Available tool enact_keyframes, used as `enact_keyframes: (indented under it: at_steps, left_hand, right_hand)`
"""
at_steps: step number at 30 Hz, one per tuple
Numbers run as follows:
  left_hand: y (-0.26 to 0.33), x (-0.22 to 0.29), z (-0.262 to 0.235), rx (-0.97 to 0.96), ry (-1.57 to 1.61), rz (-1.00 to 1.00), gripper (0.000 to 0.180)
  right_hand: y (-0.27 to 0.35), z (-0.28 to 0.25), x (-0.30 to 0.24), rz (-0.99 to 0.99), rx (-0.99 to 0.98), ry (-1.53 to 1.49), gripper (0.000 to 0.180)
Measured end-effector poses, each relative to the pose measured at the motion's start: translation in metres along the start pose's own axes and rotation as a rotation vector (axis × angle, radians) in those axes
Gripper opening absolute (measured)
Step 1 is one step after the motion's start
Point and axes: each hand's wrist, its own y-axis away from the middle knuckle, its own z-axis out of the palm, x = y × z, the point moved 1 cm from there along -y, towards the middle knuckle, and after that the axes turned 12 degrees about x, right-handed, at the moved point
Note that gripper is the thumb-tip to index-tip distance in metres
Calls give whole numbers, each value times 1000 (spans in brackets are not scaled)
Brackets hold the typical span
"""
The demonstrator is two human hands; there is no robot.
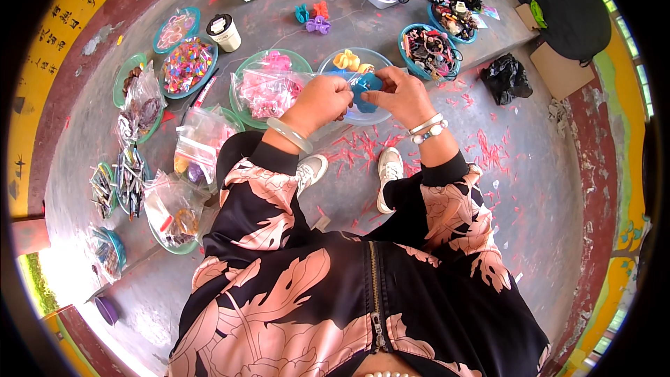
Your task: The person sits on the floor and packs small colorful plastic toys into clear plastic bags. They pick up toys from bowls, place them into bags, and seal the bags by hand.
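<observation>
A blue hair claw clip (pixel 364 89) is held up between my two hands, over a clear plastic bowl (pixel 364 119). My right hand (pixel 408 101) pinches its right side between thumb and fingers. My left hand (pixel 324 103) is closed at its left edge, the fingertips partly hidden. Yellow claw clips (pixel 347 61) lie in the bowl behind the blue one. Just left of it stands a green bowl (pixel 241 70) with pink clips in clear bags (pixel 269 94). Farther off, on the grey surface, sit a teal clip (pixel 301 13), an orange clip (pixel 320 9) and a purple clip (pixel 318 25).
Bowls of dark hair ties (pixel 429 52) stand at the far right, near a black plastic bag (pixel 506 78). On the left are a lidded cup (pixel 223 33), a bowl of colourful small pieces (pixel 187 64) and several bagged goods (pixel 174 202). Pink scraps (pixel 363 146) litter the floor around my shoes.
</observation>
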Motion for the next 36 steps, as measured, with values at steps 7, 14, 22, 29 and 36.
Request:
enact_keyframes:
  at_steps: [7,14,22,29,36]
  left_hand:
    - [-3,-9,3,112,-306,206,18]
    - [4,1,5,89,-484,257,21]
    - [5,-3,17,115,-402,296,22]
    - [4,-19,44,214,-53,227,24]
    - [12,-10,61,295,-116,194,25]
  right_hand:
    - [-8,16,23,124,18,-183,47]
    - [-9,19,26,435,-45,-672,48]
    - [-10,22,31,727,-43,-1144,35]
    - [-5,21,20,804,16,-1182,32]
    - [-3,8,5,580,79,-788,44]
